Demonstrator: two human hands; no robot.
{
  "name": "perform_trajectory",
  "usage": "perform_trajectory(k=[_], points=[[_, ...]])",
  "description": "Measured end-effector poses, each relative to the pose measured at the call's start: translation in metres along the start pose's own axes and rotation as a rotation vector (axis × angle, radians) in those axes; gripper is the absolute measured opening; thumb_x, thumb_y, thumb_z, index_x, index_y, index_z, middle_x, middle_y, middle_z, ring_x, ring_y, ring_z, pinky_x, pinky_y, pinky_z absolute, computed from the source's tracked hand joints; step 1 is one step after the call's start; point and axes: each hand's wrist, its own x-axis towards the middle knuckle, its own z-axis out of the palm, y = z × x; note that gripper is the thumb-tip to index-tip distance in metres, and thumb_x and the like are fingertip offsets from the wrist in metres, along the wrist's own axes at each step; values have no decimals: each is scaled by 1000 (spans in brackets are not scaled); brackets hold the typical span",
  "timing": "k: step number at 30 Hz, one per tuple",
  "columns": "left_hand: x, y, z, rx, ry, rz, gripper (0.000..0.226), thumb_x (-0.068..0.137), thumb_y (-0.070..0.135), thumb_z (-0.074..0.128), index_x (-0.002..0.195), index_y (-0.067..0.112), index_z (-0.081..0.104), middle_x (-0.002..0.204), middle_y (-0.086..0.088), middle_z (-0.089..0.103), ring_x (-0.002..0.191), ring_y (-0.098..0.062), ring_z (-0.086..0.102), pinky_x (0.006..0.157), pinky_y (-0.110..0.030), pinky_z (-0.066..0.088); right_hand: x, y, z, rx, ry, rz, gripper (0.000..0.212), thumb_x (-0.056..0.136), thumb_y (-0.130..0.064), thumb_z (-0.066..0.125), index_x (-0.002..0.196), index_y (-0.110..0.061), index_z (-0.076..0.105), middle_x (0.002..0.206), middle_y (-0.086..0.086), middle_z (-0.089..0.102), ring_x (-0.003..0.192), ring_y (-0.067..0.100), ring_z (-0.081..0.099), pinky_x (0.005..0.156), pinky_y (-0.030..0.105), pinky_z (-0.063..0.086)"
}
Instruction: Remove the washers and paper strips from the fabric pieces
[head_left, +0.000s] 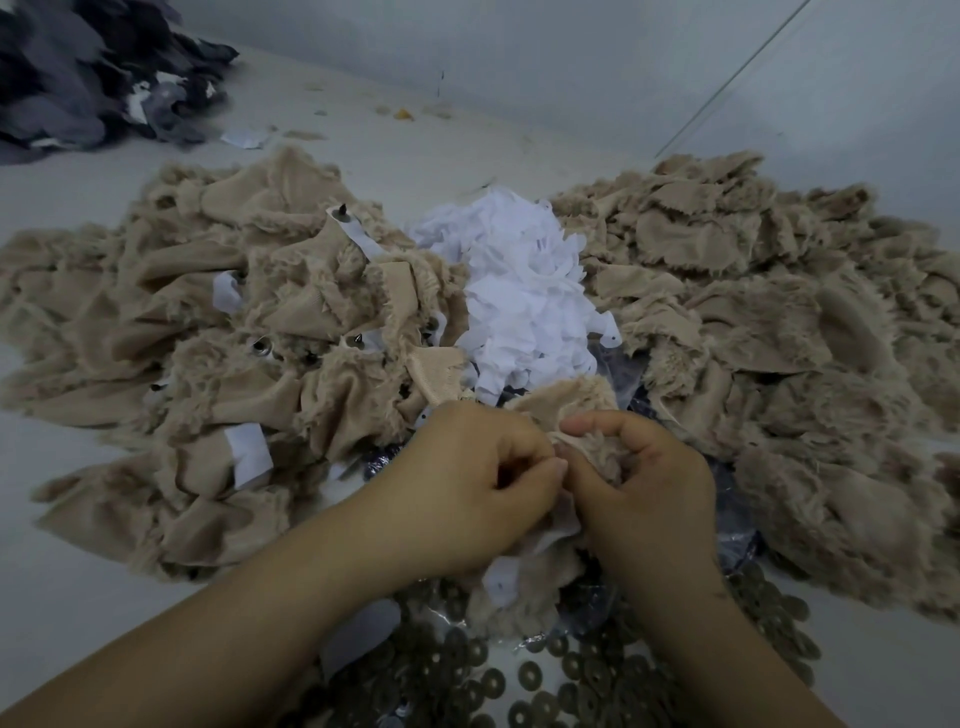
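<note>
My left hand (467, 483) and my right hand (644, 488) meet low in the middle and both hold one furry beige fabric piece (571, 405). A white paper strip (558, 525) hangs from it between my hands. The fingertips of my left hand pinch at the fabric's edge, and my right hand's fingers curl round the fur. A heap of beige fabric pieces (218, 322) with paper strips and dark studs still on them lies to the left. Several dark washers (530, 675) lie loose under my wrists.
A pile of white paper strips (519, 291) lies in the middle behind my hands. A second heap of beige fabric pieces (779, 322) spreads to the right. Dark grey fabric (93, 78) is piled at the far left corner. A pale wall (571, 62) closes the back.
</note>
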Motion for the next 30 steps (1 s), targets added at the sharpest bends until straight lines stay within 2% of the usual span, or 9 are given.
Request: perform_trajectory(k=[2,6,10,14,17,19,24,28,30], points=[[2,-4,-4,-17,57,-62,13,86,13,70,75,20,67,59,0,62,47,-14,56,47,-35,50,0,1,0,18,-3,9,19,80,-21,80,77,-35,68,44,-18,53,35,4,43,36,10,30],[4,-13,-9,-30,52,-194,22,78,16,79,92,24,64,69,7,61,51,-3,53,51,-21,46,1,2,-1,59,-1,20,22,81,-18,79,77,-36,68,51,-16,60,40,3,48,39,12,38],[4,-14,-10,-173,89,-288,8,80,18,80,83,16,72,71,-3,70,58,-21,64,54,-31,55,0,0,-1,58,3,10,16,80,-22,79,77,-34,69,45,-11,54,36,6,41,36,15,34],[4,-13,-12,-356,97,-304,7,77,11,80,74,7,75,56,-8,65,45,-16,55,43,-25,45,-1,-2,-1,64,-8,5,18,81,-20,80,76,-34,68,42,-14,51,35,5,41,36,12,31],[2,-7,-14,-529,8,-283,12,72,18,79,74,7,74,56,-17,63,43,-21,54,40,-24,44,0,-5,-1,40,-10,-22,28,79,-20,83,74,-41,65,51,-14,59,46,3,55,44,15,45],[4,-6,-9,-510,56,-296,8,77,12,79,73,7,74,57,-18,65,42,-22,55,41,-25,45,-1,-6,-2,76,-8,-20,28,78,-19,85,74,-41,66,58,-11,66,53,5,62,49,20,53],[4,-8,4,-456,211,-323,11,76,5,81,68,6,73,59,-12,69,45,-18,62,43,-25,50,-4,-12,-2,152,-12,-25,15,75,-21,85,76,-30,72,42,-19,54,35,-1,48,37,7,33],[4,-5,7,-305,280,-283,13,74,13,83,66,11,74,56,-4,68,48,-10,61,45,-18,48,-3,-11,-3,173,-32,3,16,75,-22,83,73,-32,71,45,-16,58,37,2,50,39,9,37],[4,-3,10,-231,313,-269,14,75,15,83,64,14,74,56,0,67,48,-9,61,46,-21,50,-3,-11,-3,207,-49,40,16,77,-21,82,70,-32,73,56,-10,68,47,9,62,45,18,52]])
